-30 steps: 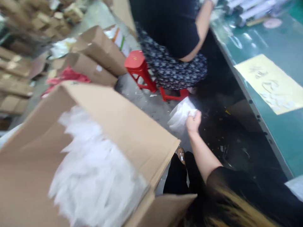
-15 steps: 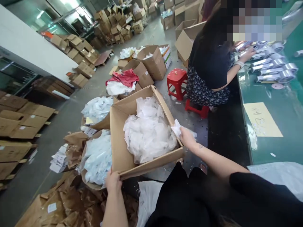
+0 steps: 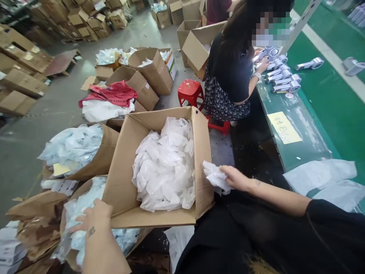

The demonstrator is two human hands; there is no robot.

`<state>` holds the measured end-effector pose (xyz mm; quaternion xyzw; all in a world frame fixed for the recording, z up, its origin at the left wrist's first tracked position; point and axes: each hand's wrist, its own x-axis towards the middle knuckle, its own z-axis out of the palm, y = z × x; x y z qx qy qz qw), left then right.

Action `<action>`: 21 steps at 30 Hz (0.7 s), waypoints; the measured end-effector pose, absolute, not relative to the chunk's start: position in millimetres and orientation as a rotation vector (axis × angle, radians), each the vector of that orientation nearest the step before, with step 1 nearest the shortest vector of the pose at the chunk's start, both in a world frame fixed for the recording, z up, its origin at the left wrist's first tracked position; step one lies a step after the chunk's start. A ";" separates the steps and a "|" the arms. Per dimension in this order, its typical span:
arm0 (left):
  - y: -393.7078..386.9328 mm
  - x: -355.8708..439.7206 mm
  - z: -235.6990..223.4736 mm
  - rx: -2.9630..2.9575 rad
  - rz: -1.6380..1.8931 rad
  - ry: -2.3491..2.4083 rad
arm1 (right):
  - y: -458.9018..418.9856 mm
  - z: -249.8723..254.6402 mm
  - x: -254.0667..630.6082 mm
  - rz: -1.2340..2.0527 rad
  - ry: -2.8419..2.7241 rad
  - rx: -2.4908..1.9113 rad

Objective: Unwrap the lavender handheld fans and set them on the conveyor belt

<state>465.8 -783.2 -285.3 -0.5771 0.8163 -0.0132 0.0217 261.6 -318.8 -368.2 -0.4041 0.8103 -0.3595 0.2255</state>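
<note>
My right hand [image 3: 236, 178] is closed around a crumpled bunch of white plastic bags [image 3: 214, 176], just off the right side of a large open cardboard box [image 3: 118, 173]. Inside the box lies a heap of thin white plastic bags [image 3: 165, 167]. On the other side, my left hand [image 3: 95, 217] has its fingers spread, near the box's lower left corner. It is over a bag of pale blue items [image 3: 78, 201]; whether the fingertips touch it I cannot tell.
Another bag of pale blue items [image 3: 81, 142] stands left of the box. Beyond are a red cloth [image 3: 114, 93], a red stool [image 3: 189, 91] and a seated co-worker [image 3: 228, 72]. A green table [image 3: 308, 148] on the right bears silvery handled parts [image 3: 285, 78] and a yellow note [image 3: 284, 127].
My left hand has let go of the box's corner and moved left, its fingers now spread. The white bags remain in my right hand. The view has swung; the box appears nearer.
</note>
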 end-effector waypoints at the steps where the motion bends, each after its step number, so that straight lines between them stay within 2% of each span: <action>1: -763.8 447.6 -282.7 -1.851 0.042 2.597 | -311.5 -354.7 251.0 -0.995 2.271 -1.177; 2: -736.9 426.7 -281.0 -1.740 0.367 2.744 | -306.1 -339.7 242.2 -1.004 2.260 -1.281; 4: -666.0 381.1 -281.5 -1.158 1.502 2.810 | -300.9 -307.9 229.4 -1.039 2.094 -1.562; 5: -626.1 359.0 -283.7 -0.768 2.028 2.563 | -299.8 -292.7 224.4 -1.071 1.991 -1.682; 6: -586.4 338.9 -286.7 -0.466 2.349 2.252 | -298.6 -279.2 219.4 -1.113 1.920 -1.761; 7: -549.0 321.8 -289.9 -0.274 2.486 1.967 | -296.5 -268.3 213.8 -1.167 1.909 -1.790; 9: -486.1 298.0 -294.3 -0.167 2.497 1.552 | -288.2 -256.8 199.2 -1.279 2.103 -1.712; 10: -461.1 290.7 -295.1 -0.154 2.515 1.500 | -282.5 -256.6 190.4 -1.306 2.278 -1.625; 14: -388.0 273.8 -294.6 -0.272 2.512 1.753 | -263.9 -279.6 156.0 -1.212 2.843 -1.288; 18: -340.9 255.4 -306.5 -0.745 2.613 1.710 | -266.0 -295.8 133.5 -1.315 2.875 -1.096; 21: -340.0 251.0 -310.9 -0.847 2.489 1.696 | -271.6 -288.7 114.2 -1.647 2.618 -0.701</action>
